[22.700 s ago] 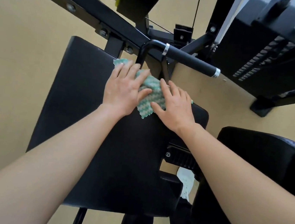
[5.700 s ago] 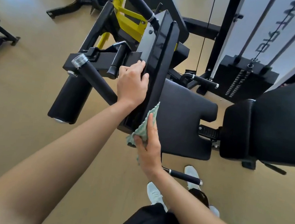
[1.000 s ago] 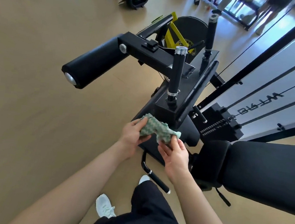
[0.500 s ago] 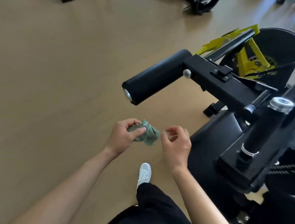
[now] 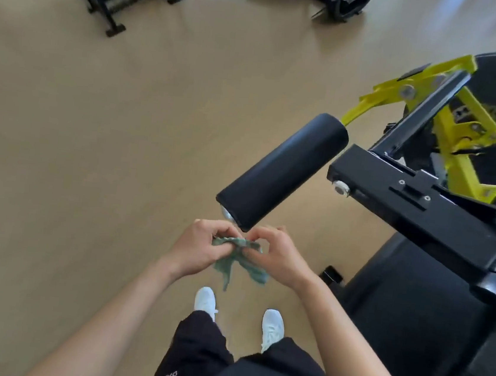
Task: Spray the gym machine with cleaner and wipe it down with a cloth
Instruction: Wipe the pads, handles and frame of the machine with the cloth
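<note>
Head cam, lower middle of the frame: left hand [image 5: 199, 248] and right hand [image 5: 279, 258] both pinch the crumpled green cloth [image 5: 240, 259] between them, loose ends dangling over white sneakers [image 5: 206, 300]. It's just below the end of the black roller pad [image 5: 282, 170] on the gym machine [image 5: 424, 204], right side, not touching.

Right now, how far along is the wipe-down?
Nothing shows as finished. In hand: both hands, left and right, hold the cloth bunched, off the machine. Probably left: the roller pad just above and the frame. No spray bottle is visible.
</note>
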The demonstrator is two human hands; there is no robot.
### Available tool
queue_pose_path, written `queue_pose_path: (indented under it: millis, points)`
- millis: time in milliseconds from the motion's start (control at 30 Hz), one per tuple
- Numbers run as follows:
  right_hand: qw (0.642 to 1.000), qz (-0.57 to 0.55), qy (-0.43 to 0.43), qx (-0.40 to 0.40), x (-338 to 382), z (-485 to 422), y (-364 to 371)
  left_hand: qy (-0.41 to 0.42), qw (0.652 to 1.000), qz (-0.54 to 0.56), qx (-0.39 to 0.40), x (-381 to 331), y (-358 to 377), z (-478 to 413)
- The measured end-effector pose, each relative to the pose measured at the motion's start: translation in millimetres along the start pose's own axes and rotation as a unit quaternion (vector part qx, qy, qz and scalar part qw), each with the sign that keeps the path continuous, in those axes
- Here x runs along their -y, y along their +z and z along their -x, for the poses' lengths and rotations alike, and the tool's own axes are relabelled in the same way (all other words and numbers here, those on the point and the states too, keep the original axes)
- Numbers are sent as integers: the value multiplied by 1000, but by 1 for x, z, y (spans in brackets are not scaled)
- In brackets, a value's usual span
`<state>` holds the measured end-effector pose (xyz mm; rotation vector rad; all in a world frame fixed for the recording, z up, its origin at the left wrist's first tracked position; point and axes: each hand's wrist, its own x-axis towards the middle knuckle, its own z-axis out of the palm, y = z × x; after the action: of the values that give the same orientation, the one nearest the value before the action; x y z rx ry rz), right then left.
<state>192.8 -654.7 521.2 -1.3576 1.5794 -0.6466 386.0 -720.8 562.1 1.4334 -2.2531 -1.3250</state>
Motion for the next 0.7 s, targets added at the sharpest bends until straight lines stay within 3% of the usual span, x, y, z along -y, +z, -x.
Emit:
queue_pose_path:
  millis: [233, 467, 567, 700]
  points:
    - [994, 23, 106, -4, -14, -62, 8, -14, 998, 17, 67, 61, -31, -88]
    - [967, -1, 216, -138, -3, -122, 15, 15, 990, -42, 134, 98, -64, -187]
    - [937, 22, 242, -250, -5, -153, 8, 35, 989, -69, 128, 103, -65, -229]
    - [861, 84, 252, -433, -4, -173, 26, 111, 981, -157, -2, 105, -55, -245]
